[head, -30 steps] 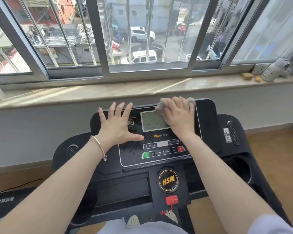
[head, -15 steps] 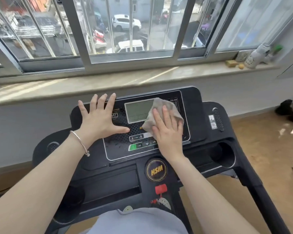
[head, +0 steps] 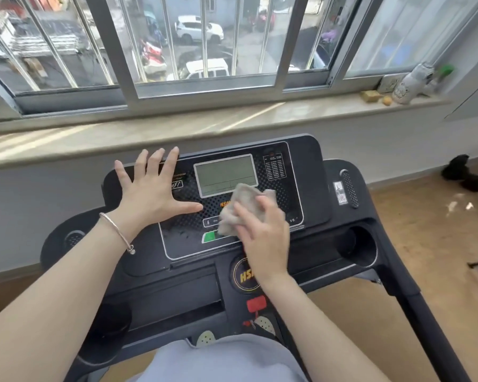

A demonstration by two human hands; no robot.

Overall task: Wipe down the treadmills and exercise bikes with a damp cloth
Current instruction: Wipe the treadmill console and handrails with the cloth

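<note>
I stand at a black treadmill console (head: 309, 172) with a grey display screen (head: 224, 172) and a button panel below it. My left hand (head: 149, 194) lies flat with its fingers spread on the console's left part, a thin bracelet at the wrist. My right hand (head: 265, 238) presses a crumpled grey cloth (head: 236, 208) onto the button panel just below the screen's lower right corner. Its fingers lie over the cloth and are blurred by motion. The cloth covers part of the buttons, and a green button (head: 210, 237) shows at its left.
A stone window sill (head: 177, 130) runs behind the console under barred windows. At its right end stand a white bottle (head: 406, 84) and small yellowish blocks. The console has a cup holder (head: 356, 246) and a red safety key (head: 256, 303). Dark objects (head: 461, 172) lie on the wooden floor at right.
My right hand has dragged the cloth from the console's upper right, across the screen, down onto the button panel. My left hand has stayed flat in place.
</note>
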